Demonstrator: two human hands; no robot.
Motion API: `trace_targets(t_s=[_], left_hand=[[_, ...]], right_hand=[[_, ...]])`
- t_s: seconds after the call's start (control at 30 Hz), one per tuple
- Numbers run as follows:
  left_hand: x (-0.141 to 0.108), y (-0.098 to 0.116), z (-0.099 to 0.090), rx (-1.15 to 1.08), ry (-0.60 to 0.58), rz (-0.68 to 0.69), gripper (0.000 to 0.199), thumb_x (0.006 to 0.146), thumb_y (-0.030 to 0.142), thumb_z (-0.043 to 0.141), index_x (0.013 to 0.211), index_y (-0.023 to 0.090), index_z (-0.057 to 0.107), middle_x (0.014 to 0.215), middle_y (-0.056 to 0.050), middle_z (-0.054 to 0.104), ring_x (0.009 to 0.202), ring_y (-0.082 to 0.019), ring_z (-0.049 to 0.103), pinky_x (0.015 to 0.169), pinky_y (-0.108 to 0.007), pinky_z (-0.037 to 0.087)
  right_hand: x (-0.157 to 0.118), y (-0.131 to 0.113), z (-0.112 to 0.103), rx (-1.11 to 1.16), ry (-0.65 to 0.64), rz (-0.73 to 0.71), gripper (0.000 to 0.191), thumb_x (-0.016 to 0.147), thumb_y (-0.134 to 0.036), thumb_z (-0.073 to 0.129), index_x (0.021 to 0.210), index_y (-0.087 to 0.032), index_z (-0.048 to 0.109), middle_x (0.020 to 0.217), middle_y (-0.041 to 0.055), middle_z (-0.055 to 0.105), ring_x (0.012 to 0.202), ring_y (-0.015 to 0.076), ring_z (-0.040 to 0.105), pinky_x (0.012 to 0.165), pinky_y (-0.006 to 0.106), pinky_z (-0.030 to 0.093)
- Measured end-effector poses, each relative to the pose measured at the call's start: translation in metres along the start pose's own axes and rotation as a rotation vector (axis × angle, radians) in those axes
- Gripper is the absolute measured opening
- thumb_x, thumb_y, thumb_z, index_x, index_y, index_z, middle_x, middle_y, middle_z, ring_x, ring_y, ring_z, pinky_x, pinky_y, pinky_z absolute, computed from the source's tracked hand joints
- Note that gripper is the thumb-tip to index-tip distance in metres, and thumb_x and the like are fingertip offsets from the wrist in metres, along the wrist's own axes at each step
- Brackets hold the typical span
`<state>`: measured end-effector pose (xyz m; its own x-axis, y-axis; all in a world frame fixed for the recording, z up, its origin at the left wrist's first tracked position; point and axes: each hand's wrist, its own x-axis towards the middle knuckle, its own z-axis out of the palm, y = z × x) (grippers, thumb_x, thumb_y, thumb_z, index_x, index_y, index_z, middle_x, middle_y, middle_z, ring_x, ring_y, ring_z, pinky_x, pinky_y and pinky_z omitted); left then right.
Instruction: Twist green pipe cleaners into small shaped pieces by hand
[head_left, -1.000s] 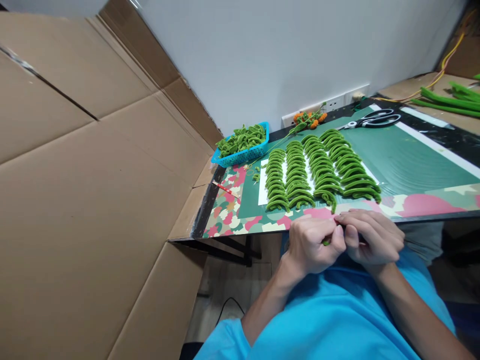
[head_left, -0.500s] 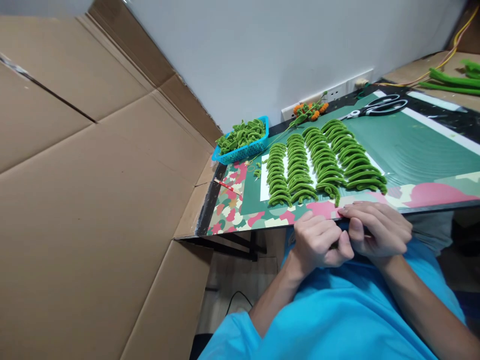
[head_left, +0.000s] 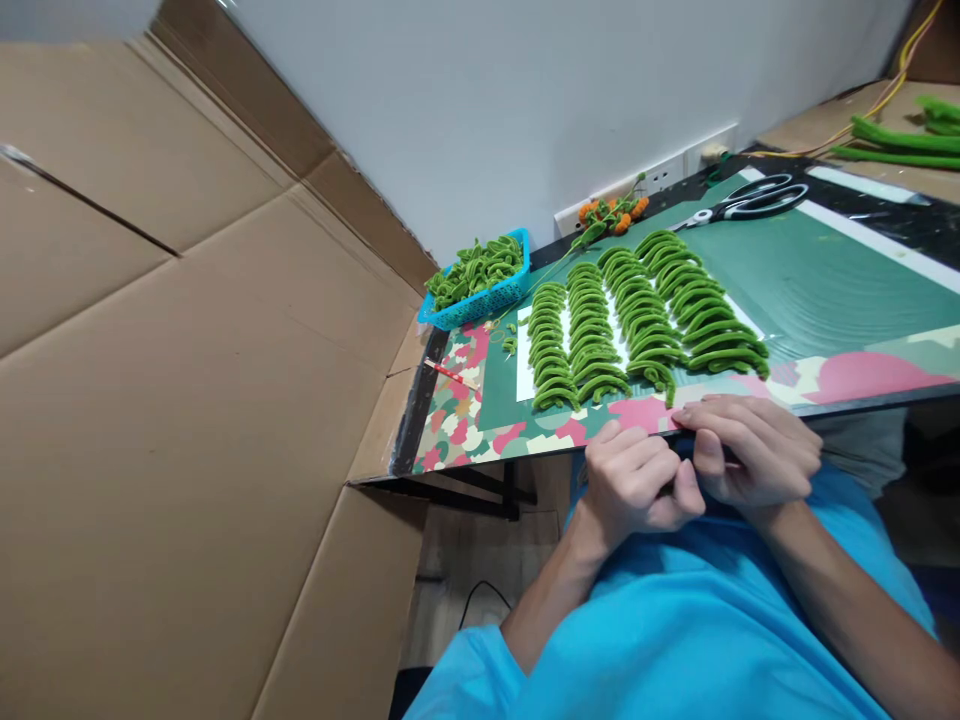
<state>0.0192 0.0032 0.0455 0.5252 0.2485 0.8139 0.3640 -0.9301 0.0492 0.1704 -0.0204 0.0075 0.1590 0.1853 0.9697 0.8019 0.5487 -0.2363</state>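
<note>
My left hand (head_left: 637, 478) is closed in a curl just below the table's front edge; whatever its fingers hold is hidden. Close by on its right, my right hand (head_left: 750, 450) has its fingers pressed together, the fingertips near the edge, and any item in them cannot be made out. Beyond the hands, curved fuzzy green pieces (head_left: 641, 315) lie in several columns on a white sheet (head_left: 524, 375). The lowest piece of one column hangs down toward my right fingertips.
A blue basket (head_left: 480, 303) of green pieces stands at the back left. Orange and green fuzzy items (head_left: 615, 214), scissors (head_left: 757, 202) and a red-and-white strip (head_left: 450, 374) lie on the table. Cardboard (head_left: 225, 400) walls the left side. Long green stems (head_left: 900, 143) are at the far right.
The view has shifted slightly, so the table items appear a little further left and up. Both hands keep nearly the same pose.
</note>
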Motion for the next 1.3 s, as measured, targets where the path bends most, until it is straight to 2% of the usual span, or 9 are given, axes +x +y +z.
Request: trace_targets(t_s=[0.2,0.4,0.6,0.93,1.17,1.3], left_hand=[[-0.001,0.001,-0.003,0.021,-0.017,0.010,0.036,0.088,0.017,0.054,0.057,0.023,0.037,0.049,0.005,0.043,0.051,-0.013,0.036,0.063,-0.036,0.023],[-0.010,0.000,-0.003,0.095,-0.129,0.016,0.036,0.086,0.021,0.059,0.057,0.023,0.038,0.051,0.005,0.044,0.053,-0.013,0.038,0.065,-0.035,0.025],[-0.003,0.001,-0.004,0.035,-0.040,0.007,0.036,0.088,0.017,0.055,0.057,0.022,0.037,0.050,0.005,0.043,0.053,-0.013,0.034,0.065,-0.035,0.024],[-0.006,0.002,-0.002,0.069,-0.024,0.025,0.034,0.084,0.015,0.055,0.056,0.023,0.037,0.050,0.004,0.042,0.056,-0.015,0.033,0.065,-0.036,0.024],[-0.025,-0.002,0.005,0.109,-0.037,0.061,0.032,0.080,0.021,0.061,0.059,0.023,0.037,0.051,0.005,0.041,0.057,-0.015,0.036,0.068,-0.037,0.025],[-0.045,-0.006,0.016,0.094,-0.040,0.082,0.035,0.083,0.028,0.064,0.061,0.025,0.037,0.050,0.005,0.038,0.055,-0.015,0.038,0.067,-0.038,0.027]], right_hand=[[0.003,-0.001,0.000,0.006,-0.009,-0.005,0.016,0.093,-0.011,0.062,0.100,-0.020,0.072,0.078,0.0016,0.078,0.072,0.0179,0.075,0.073,0.030,0.062],[0.006,-0.003,0.000,-0.014,-0.007,-0.004,0.016,0.094,-0.011,0.060,0.100,-0.021,0.071,0.077,0.0007,0.077,0.070,0.0168,0.074,0.071,0.030,0.062],[0.007,-0.002,0.000,-0.017,-0.008,0.005,0.016,0.095,-0.013,0.060,0.100,-0.022,0.071,0.077,0.0002,0.077,0.070,0.0171,0.075,0.071,0.030,0.062],[0.006,-0.002,-0.001,-0.034,-0.016,0.011,0.015,0.095,-0.014,0.061,0.101,-0.023,0.071,0.076,-0.0006,0.077,0.071,0.0166,0.075,0.073,0.030,0.061],[0.007,-0.002,-0.001,-0.028,-0.022,0.006,0.016,0.094,-0.012,0.060,0.099,-0.023,0.070,0.075,-0.0005,0.077,0.071,0.0169,0.075,0.072,0.029,0.061],[0.007,-0.002,-0.001,-0.030,-0.022,-0.004,0.014,0.094,-0.013,0.061,0.099,-0.022,0.070,0.076,0.0003,0.077,0.071,0.0175,0.075,0.073,0.030,0.062]])
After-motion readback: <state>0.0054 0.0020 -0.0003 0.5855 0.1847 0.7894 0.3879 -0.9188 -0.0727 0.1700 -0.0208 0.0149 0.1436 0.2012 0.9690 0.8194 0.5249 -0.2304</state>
